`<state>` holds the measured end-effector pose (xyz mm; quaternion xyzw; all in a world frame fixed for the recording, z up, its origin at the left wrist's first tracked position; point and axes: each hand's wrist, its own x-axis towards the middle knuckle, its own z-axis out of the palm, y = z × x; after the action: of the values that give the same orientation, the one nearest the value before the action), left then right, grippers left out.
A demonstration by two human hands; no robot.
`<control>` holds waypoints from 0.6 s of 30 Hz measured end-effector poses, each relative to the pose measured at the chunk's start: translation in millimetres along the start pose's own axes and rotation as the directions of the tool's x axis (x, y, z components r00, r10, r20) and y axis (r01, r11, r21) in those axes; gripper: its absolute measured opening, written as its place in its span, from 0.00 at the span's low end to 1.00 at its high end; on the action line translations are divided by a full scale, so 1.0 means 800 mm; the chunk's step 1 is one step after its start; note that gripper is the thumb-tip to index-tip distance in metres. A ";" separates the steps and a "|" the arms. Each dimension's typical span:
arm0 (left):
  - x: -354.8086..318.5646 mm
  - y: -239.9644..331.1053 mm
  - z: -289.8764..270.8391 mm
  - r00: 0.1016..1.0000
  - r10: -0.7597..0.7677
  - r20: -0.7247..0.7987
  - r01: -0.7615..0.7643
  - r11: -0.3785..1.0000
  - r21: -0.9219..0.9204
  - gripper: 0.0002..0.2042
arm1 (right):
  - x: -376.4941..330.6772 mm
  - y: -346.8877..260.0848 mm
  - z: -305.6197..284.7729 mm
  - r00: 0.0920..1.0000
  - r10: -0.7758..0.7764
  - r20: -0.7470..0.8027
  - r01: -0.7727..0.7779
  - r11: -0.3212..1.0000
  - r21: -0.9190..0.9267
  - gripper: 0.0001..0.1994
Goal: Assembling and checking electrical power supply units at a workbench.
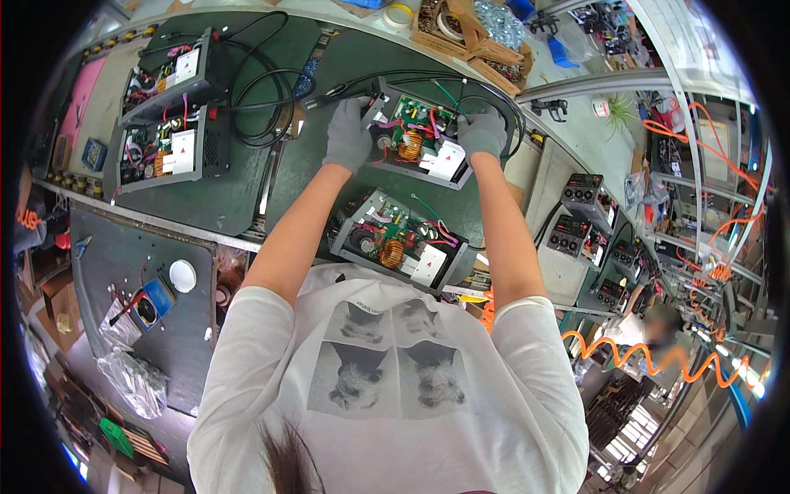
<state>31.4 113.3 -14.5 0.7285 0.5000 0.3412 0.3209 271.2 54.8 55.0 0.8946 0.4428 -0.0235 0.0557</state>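
Observation:
An open electronics unit [418, 132] lies on the green mat in front of me, a dark metal chassis with a green circuit board, a copper-wound coil and a white panel. Around its left end panel, my gloved left hand [347, 133] is closed. My gloved right hand [484, 133] grips the right end, its fingertips partly hidden by the chassis. A thick black cable [517, 123] loops behind and to the right of this unit. Nearer my body sits a similar open unit [395, 239], touched by neither hand.
Two more open units [169, 152] stand on the left mat beside a coiled black cable [271, 111]. Cardboard boxes [473, 41] are at the far side. Several finished-looking units with fans [580, 214] stand at right. An orange coiled hose [617, 354] hangs at lower right.

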 end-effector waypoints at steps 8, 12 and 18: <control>0.012 -0.009 0.004 0.998 0.061 -0.008 -0.061 0.998 -0.027 0.22 | 0.029 -0.019 -0.019 0.972 0.201 0.121 -0.209 0.976 0.061 0.23; 0.016 -0.014 0.003 0.996 0.080 -0.035 -0.082 0.995 -0.053 0.23 | 0.034 -0.035 -0.045 0.982 0.097 0.165 -0.087 0.994 -0.064 0.18; 0.017 0.003 0.004 0.993 0.118 -0.013 -0.119 0.991 -0.062 0.24 | 0.046 -0.007 -0.021 0.973 -0.220 0.078 0.232 0.945 -0.233 0.13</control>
<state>38.9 124.8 -12.3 0.7448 0.4463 0.3787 0.3205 289.3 89.1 67.5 0.8237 0.5404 0.0014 0.1717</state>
